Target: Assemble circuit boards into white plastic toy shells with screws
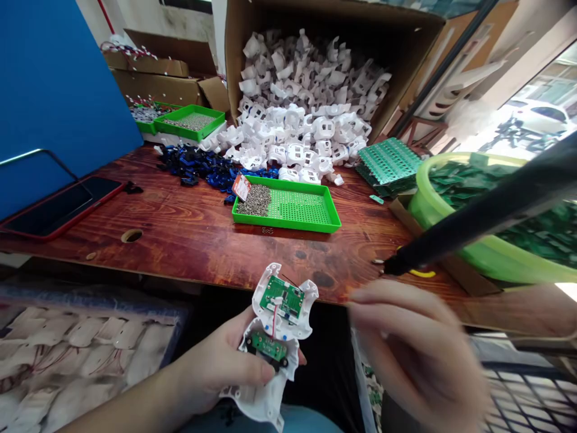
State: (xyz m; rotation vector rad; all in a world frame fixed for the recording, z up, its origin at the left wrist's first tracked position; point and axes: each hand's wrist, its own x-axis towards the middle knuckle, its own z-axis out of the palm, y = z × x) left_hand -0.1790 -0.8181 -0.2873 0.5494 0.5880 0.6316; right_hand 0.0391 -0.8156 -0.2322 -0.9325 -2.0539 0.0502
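Note:
My left hand (234, 361) is closed around a white plastic housing (259, 397), its thumb pressing on the lower half. Green circuit boards (283, 299) sit in the opened halves, joined by a thin red wire. My right hand (419, 355) is raised to the right of the housing, apart from it and smeared by motion. Its fingers look curled, but whether they hold anything does not show. Just above it, a long black rod-shaped tool (451, 231) slants down to the table.
A green tray (302, 207) with small screws lies on the wooden table (193, 234). Behind it, white housings (302, 132) spill from a cardboard box. A bowl of circuit boards (426, 192) stands right. A phone (63, 204) lies left, above a crate of white parts (85, 343).

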